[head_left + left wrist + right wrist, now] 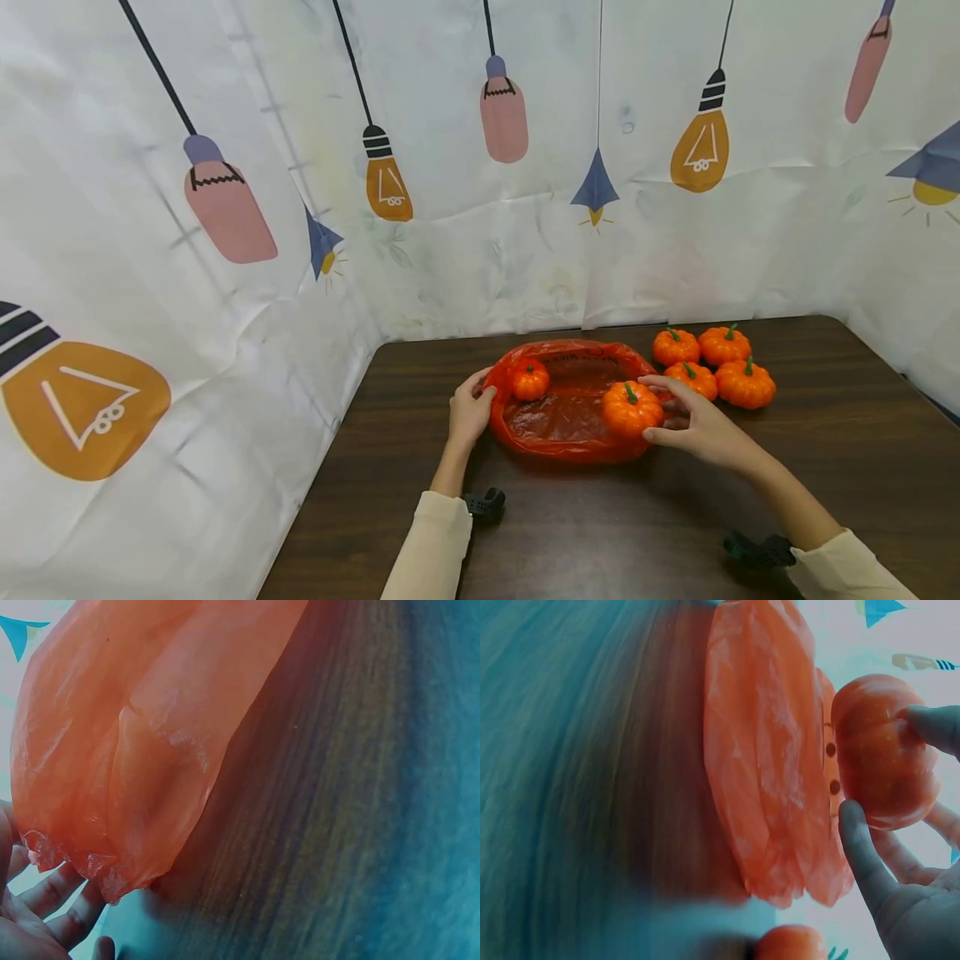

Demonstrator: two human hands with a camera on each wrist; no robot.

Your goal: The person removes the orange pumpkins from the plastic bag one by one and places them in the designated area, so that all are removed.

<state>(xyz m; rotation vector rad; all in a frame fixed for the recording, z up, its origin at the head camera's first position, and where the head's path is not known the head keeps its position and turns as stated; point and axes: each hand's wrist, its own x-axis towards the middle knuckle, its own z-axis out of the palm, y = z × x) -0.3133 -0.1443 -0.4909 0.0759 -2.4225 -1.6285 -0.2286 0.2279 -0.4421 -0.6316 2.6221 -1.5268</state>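
A red plastic bag (566,454) lies wide open on the table, with its rim spread out. At its left edge my left hand (470,414) holds the rim; in the left wrist view those fingers (52,892) are partly behind the bag's crumpled edge. My right hand (705,427) holds a small orange pumpkin (632,410) with a green stem over the bag's right side, pinched between thumb and fingers, as the right wrist view also shows. Inside the bag, towards the left, sits another small pumpkin (531,380).
Several more small pumpkins (746,384) stand grouped behind and right of the bag. The dark wood-grain table (585,533) reaches back to a white cloth backdrop (480,275) printed with hanging lamps. Dark bands circle both wrists.
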